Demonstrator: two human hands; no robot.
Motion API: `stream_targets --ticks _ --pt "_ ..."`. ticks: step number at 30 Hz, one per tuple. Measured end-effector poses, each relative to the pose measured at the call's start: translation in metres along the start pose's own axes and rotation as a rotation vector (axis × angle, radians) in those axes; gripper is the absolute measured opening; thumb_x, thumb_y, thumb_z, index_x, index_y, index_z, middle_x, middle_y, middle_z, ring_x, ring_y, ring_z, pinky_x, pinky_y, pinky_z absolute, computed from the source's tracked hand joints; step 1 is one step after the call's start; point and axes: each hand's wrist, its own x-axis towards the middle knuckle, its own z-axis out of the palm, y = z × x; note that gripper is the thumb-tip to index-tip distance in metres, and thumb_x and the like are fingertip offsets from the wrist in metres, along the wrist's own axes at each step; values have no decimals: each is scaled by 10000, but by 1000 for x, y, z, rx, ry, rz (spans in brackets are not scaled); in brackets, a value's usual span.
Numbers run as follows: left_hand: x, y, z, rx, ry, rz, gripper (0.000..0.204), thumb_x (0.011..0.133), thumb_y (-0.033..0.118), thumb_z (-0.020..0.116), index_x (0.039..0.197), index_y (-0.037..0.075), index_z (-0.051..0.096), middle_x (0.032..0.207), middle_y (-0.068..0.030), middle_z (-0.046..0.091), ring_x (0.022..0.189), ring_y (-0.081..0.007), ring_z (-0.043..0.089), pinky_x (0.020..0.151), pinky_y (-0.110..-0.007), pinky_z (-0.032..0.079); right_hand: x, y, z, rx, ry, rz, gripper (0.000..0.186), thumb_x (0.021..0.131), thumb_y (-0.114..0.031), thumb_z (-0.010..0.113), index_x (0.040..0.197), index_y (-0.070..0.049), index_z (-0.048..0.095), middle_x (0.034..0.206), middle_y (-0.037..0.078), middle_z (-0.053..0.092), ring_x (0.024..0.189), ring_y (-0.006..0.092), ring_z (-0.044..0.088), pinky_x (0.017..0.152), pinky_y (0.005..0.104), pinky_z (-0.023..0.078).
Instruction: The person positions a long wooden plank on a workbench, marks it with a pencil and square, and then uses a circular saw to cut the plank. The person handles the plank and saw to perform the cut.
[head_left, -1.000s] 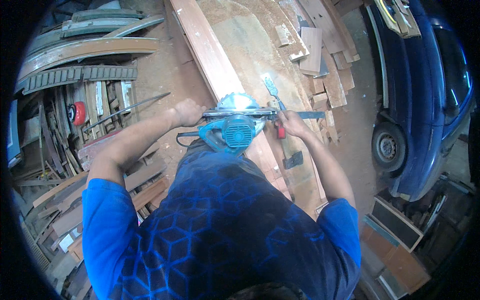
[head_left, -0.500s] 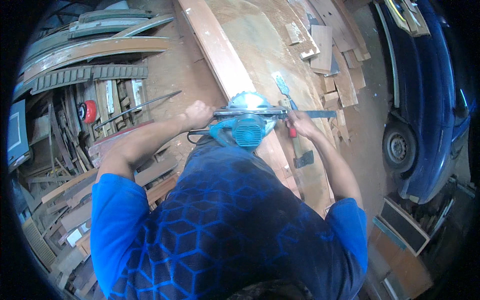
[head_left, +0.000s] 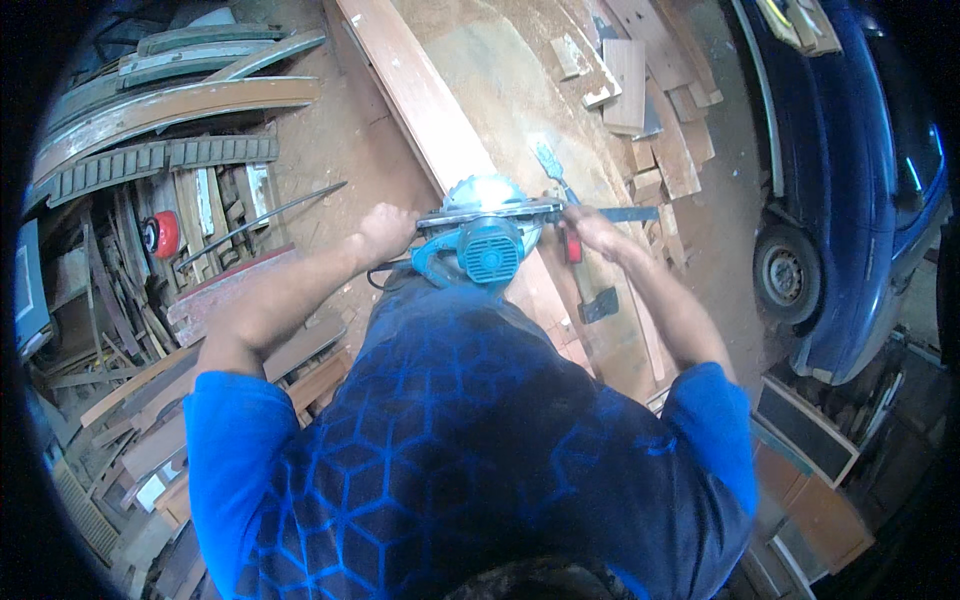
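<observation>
A teal circular saw [head_left: 490, 250] lies tipped in front of my body, with its motor towards me and its toothed blade [head_left: 484, 192] facing away. My left hand [head_left: 388, 230] is closed at the left end of the saw's metal base plate [head_left: 470, 215]; its fingertips are hidden. From the plate's right side a dark flat metal bar [head_left: 632, 214] sticks out. My right hand [head_left: 596, 232] is closed around it close to the saw. Just below that hand is a hatchet-like tool [head_left: 600, 304] with a dark head; a red part [head_left: 572, 246] shows beside it.
A long pale plank [head_left: 420, 90] runs away from me under the saw. Beyond my right hand lies a blue-handled scraper-like tool [head_left: 548, 160]. Wood offcuts [head_left: 625, 85] are piled at the right, before a blue car [head_left: 840, 180]. Stacked timber [head_left: 180, 100] and a red reel-like object [head_left: 162, 235] fill the left.
The whole view has shifted slightly, so the surroundings sit a little further left. Both hands stay at the saw and its bar, with the right fingers slightly moved.
</observation>
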Motion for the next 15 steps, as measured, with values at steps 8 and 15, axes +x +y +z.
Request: stream_targets --ticks 8,15 --pt "30 -43 69 -1441 -30 -277 436 986 354 569 1248 15 649 1106 -130 725 1007 -256 674 867 -423 529 -99 -92 59 239 155 165 781 1014 -620 455 1402 56 483 1126 236 679 822 251 717 642 353 607" --pt "38 -3 68 -1786 -61 -236 440 1022 450 472 1179 99 685 1102 -63 687 968 -205 616 788 -410 539 -91 -115 127 283 178 -3 859 917 -636 622 1486 -18 441 1282 190 626 900 260 715 671 355 622"
